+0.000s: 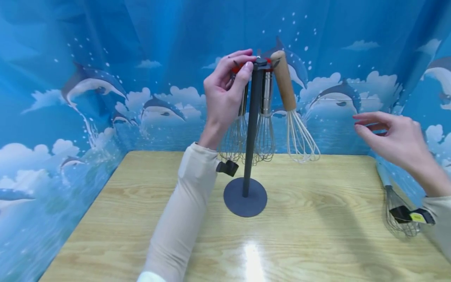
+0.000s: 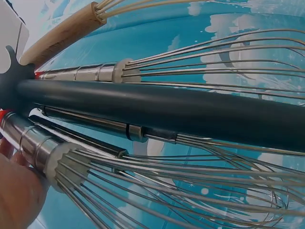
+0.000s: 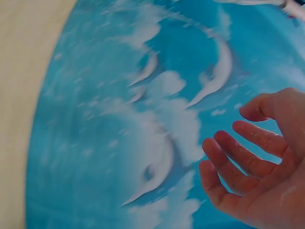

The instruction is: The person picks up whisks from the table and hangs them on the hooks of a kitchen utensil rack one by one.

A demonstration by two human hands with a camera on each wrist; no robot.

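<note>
A dark whisk stand (image 1: 252, 117) with a round base (image 1: 245, 197) rises from the table. My left hand (image 1: 227, 84) grips the stand's top from the left, thumb and fingers about the hooked head; in the left wrist view it lies beside a red-ended steel whisk (image 2: 38, 143). Several steel whisks hang there, one of them a whisk (image 1: 266, 94) just right of the post. On the right side hangs a whisk with a wooden handle (image 1: 284, 80) and cream wires, tilted outward. My right hand (image 1: 398, 137) is in the air to its right, holding nothing, fingers loosely bent.
A whisk with a light blue handle (image 1: 383, 174) lies at the right edge of the wooden table (image 1: 141, 219), below my right forearm. A blue curtain (image 1: 169, 47) printed with dolphins closes off the back and sides.
</note>
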